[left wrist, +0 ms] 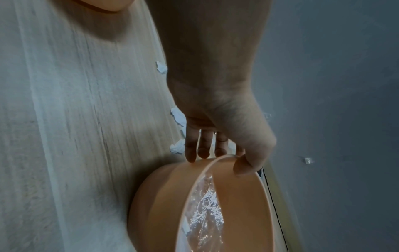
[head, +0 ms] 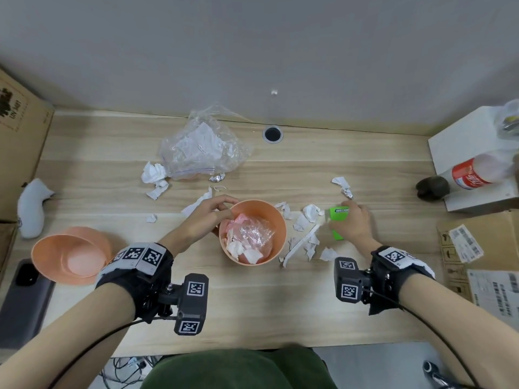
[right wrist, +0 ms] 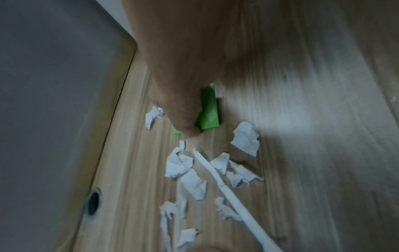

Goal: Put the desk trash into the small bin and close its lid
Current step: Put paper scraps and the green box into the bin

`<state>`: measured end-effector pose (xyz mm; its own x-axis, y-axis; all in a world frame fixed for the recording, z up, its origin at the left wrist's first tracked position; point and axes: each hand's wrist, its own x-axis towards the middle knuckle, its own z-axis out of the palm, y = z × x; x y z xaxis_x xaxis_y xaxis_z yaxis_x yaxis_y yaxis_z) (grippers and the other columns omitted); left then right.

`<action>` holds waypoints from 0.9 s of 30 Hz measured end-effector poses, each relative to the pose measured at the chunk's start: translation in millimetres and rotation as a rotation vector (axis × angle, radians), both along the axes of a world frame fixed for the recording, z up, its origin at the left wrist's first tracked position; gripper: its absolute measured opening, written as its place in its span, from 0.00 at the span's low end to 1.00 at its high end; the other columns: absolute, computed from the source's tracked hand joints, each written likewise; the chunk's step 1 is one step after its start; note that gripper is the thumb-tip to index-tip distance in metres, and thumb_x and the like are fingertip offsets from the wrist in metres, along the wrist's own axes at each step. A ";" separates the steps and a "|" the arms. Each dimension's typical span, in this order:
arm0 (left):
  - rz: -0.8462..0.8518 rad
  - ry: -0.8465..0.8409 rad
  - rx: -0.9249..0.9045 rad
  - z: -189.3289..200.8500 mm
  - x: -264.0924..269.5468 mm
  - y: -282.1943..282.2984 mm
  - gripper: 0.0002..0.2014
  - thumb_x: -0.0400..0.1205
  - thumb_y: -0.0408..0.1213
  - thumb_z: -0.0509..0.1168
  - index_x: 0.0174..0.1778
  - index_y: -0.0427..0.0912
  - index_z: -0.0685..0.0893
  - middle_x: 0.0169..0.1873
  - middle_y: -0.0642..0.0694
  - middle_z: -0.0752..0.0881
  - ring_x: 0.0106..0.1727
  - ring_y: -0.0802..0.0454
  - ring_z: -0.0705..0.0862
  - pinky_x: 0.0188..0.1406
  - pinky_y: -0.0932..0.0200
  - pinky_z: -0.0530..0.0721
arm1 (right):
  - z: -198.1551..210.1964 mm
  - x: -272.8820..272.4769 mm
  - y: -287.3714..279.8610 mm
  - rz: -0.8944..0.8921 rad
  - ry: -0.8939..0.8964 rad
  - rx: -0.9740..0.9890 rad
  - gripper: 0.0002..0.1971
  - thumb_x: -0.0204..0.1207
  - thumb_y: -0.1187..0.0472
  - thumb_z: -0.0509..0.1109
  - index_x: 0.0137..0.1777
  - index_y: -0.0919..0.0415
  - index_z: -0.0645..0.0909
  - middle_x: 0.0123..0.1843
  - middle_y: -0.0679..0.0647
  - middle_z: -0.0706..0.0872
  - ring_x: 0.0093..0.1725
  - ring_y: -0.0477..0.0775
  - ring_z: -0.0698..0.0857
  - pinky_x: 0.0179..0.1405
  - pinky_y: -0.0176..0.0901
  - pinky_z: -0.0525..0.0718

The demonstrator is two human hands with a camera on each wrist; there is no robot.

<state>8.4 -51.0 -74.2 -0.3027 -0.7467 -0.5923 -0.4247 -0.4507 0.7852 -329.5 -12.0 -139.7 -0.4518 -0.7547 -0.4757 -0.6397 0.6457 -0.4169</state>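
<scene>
An open orange bin (head: 278, 220) stands mid-desk, holding crumpled tissue, clear plastic and pink paper. My left hand (head: 209, 214) grips its left rim (left wrist: 218, 159), thumb inside, fingers on the outer wall. Its orange lid (head: 70, 255) lies upside down at the near left. My right hand (head: 352, 223) holds a green packet (head: 338, 216) (right wrist: 208, 112) on the desk to the right of the bin. Torn white paper scraps (head: 304, 234) (right wrist: 190, 172) lie between packet and bin. A clear plastic bag (head: 202, 147) with paper inside lies at the back.
Cardboard boxes stand at the left (head: 16, 130) and right (head: 483, 248) edges. A white box (head: 466, 141) with a lying bottle (head: 474, 172) is back right, a dark round object (head: 432, 188) beside it. A phone (head: 25, 299) lies near left, a cable hole (head: 272, 133) at the back.
</scene>
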 end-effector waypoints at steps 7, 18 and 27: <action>0.004 0.034 0.018 4.1 -6.8 -3.0 0.16 0.69 0.44 0.67 0.52 0.57 0.87 0.43 0.41 0.81 0.46 0.49 0.86 0.41 0.52 0.86 | 71.9 31.4 -22.9 0.055 -0.421 -0.136 0.27 0.63 0.58 0.82 0.62 0.49 0.78 0.58 0.52 0.79 0.53 0.53 0.81 0.44 0.41 0.83; -0.009 0.065 -0.031 10.1 10.2 9.3 0.12 0.79 0.36 0.69 0.57 0.53 0.87 0.43 0.37 0.81 0.44 0.48 0.88 0.48 0.42 0.91 | 112.2 143.8 -14.7 0.764 -0.469 -0.100 0.33 0.70 0.60 0.77 0.75 0.54 0.69 0.70 0.56 0.71 0.68 0.46 0.72 0.73 0.38 0.69; 0.126 0.036 -0.035 8.0 60.7 25.2 0.15 0.75 0.35 0.71 0.58 0.50 0.87 0.40 0.42 0.82 0.41 0.46 0.87 0.48 0.37 0.90 | 118.8 167.7 -22.6 0.832 -0.566 -0.108 0.14 0.76 0.69 0.70 0.61 0.60 0.84 0.56 0.48 0.85 0.46 0.31 0.83 0.50 0.24 0.80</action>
